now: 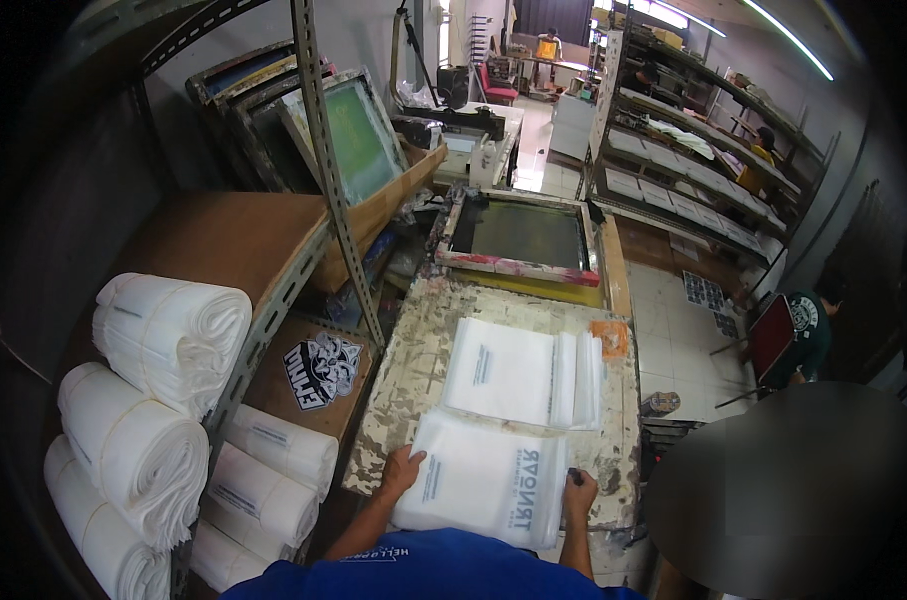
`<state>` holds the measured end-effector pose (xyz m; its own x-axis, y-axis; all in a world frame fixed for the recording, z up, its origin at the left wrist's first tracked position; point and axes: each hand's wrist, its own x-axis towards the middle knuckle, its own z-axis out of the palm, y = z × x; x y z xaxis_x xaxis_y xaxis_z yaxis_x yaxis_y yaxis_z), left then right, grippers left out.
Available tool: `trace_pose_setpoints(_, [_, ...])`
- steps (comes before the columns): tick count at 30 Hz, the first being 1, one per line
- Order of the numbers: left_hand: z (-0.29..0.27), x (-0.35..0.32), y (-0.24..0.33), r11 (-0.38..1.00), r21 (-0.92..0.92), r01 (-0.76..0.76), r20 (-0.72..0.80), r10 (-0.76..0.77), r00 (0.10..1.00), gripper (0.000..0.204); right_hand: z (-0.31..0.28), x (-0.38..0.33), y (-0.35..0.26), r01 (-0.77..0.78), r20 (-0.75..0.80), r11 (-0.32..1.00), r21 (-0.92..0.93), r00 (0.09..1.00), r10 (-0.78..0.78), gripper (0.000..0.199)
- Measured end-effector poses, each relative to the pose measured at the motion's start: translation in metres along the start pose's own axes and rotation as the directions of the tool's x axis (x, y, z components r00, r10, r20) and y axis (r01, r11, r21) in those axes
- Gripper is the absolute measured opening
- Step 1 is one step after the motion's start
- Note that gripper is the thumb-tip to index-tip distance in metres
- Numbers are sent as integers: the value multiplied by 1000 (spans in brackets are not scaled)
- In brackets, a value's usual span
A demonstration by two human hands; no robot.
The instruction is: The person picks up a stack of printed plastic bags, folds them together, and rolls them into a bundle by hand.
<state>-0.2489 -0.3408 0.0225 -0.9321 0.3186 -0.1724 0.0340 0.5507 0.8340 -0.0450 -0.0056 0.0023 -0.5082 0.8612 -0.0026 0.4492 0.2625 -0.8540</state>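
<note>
A stack of white translucent plastic bags (474, 475) with grey-blue print lies at the near edge of the worn table, close to my body. My left hand (402, 470) is closed on the stack's left edge. At its right edge, my right hand (581, 493) is closed, with a small dark thing at the fingertips that I cannot make out. Just beyond lies another stack of similar bags (509, 372), its right side fanned into several overlapping layers.
The paint-stained table (414, 350) carries a framed printing screen (519, 235) at its far end and an orange patch (609, 340). Left, a metal shelf holds rolled white bags (174, 340). Drying racks (694, 190) stand at right; a person sits on a red chair (771, 338).
</note>
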Motion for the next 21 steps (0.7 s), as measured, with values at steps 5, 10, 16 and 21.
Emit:
trace_pose_setpoints(5, [-4,-4,8,998,-69,9,4,-9,1000,28,-4,5,13,-106,69,985,139,993,97,18])
trace_pose_setpoints(10, [-3,-7,8,995,-93,35,-5,-36,999,28,-2,0,8,8,18,1000,-20,1000,-8,14])
trace_pose_setpoints(16, [4,-6,-10,982,-161,96,-26,-101,994,26,-4,3,-1,5,100,968,-252,995,21,20])
trace_pose_setpoints(21, [-22,-12,-1,970,-217,107,-64,-124,990,24,-53,13,8,-74,-68,991,-116,995,67,25])
